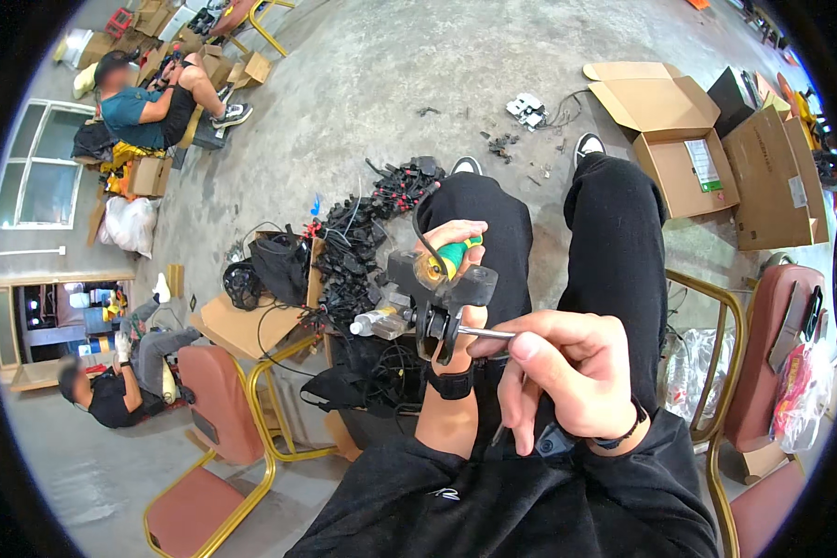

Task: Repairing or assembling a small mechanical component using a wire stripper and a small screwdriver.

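My left hand (451, 232) is closed round a green-and-yellow handle (456, 253) and a dark bracket-like part (467, 284) with black round discs (437, 327) below it. My right hand (572, 372) pinches a slim metal shaft (482, 332) that runs to those discs; whether its tip is inside them is unclear. Both hands are over my lap, and part of my left hand is hidden by the part. A white-capped clear bottle or tube (372, 324) shows just left of the discs.
A heap of black parts and cables (363, 223) and a box with black gear (228, 321) lie left. Open cardboard boxes (679, 167) stand front right. Chairs (219, 400) (763, 353) flank me. Two people (135, 116) (121, 391) sit at left. Small parts (527, 110) lie ahead.
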A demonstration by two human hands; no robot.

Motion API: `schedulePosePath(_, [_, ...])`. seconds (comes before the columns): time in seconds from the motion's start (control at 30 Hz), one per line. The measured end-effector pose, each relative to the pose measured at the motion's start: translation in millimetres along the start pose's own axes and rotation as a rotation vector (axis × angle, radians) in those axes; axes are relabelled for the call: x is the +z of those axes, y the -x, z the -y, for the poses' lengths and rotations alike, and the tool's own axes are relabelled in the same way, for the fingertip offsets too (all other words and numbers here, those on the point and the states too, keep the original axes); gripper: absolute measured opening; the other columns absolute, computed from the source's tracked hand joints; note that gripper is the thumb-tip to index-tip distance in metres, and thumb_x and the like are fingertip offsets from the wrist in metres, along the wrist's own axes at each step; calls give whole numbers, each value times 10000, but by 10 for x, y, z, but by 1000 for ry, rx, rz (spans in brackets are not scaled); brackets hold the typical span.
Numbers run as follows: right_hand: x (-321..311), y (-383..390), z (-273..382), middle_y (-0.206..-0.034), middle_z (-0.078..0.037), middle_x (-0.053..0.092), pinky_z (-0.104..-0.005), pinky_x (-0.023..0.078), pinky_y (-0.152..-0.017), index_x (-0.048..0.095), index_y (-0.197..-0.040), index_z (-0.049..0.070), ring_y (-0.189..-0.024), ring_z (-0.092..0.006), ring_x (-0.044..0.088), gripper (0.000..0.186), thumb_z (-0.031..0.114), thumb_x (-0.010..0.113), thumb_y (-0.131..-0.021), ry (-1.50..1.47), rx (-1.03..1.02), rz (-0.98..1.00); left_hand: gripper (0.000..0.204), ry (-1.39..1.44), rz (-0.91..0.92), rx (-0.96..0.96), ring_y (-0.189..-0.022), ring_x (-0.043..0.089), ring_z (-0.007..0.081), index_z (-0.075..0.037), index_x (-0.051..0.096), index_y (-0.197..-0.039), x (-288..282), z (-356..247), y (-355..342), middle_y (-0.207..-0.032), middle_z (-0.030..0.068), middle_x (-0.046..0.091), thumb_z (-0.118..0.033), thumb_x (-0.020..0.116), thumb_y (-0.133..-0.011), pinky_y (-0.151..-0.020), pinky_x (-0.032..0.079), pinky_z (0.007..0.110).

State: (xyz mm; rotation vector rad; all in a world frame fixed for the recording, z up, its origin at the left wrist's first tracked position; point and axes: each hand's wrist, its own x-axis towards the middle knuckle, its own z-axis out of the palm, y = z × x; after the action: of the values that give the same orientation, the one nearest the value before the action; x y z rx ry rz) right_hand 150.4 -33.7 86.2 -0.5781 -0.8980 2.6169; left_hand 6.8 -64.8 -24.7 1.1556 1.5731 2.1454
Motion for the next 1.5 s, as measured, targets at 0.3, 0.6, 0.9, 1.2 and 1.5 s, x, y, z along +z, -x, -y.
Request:
schedulePosePath(0.3, [-94, -119, -166, -764, -69, 632, -272, 481, -484, 660, -1015, 36, -574, -175, 615, 244, 51, 690, -774, 921, -695, 42, 76, 90, -36, -32, -854, 608, 205, 15, 519, -960, 8, -107, -55, -934, 131, 600, -33, 544, -906, -784, 500, 310])
schedulePosePath(0.6, [-74, -211, -187, -628, -38, 577, -239, 409, -435, 701, -940, 17, -479, -144, 552, 263, 17, 702, -677, 1000, -850, -29, 173, 374, -115, -127, -737, 616, 299, 32, 511, -976, 50, -82, -29, -846, 147, 574, -84, 592, -875, -697, 523, 417])
schedulePosePath(0.9, [-140, -210, -191, -815, -63, 558, -276, 476, -556, 695, -1001, 72, -651, -174, 572, 325, 39, 724, -679, 1085, -855, -102, 124, 425, 15, -52, -847, 602, 266, 8, 510, -984, -41, -101, -30, -925, 136, 568, -71, 555, -900, -796, 501, 394])
schedulePosePath(1.2, [-128, -238, -194, -796, -64, 549, -266, 449, -557, 698, -979, 51, -641, -162, 550, 317, 23, 700, -663, 1103, -870, -103, 206, 756, -81, -513, -800, 640, 318, 12, 527, -1029, -25, -257, 14, -898, 157, 599, -127, 588, -889, -730, 537, 436])
schedulePosePath(1.5, [-140, -246, -209, -783, -76, 551, -257, 421, -554, 706, -949, 33, -622, -155, 524, 308, 4, 682, -644, 1080, -871, -127, 199, 824, -42, -608, -776, 650, 336, -8, 533, -1051, -136, -174, -8, -880, 135, 599, -165, 523, -928, -708, 544, 429])
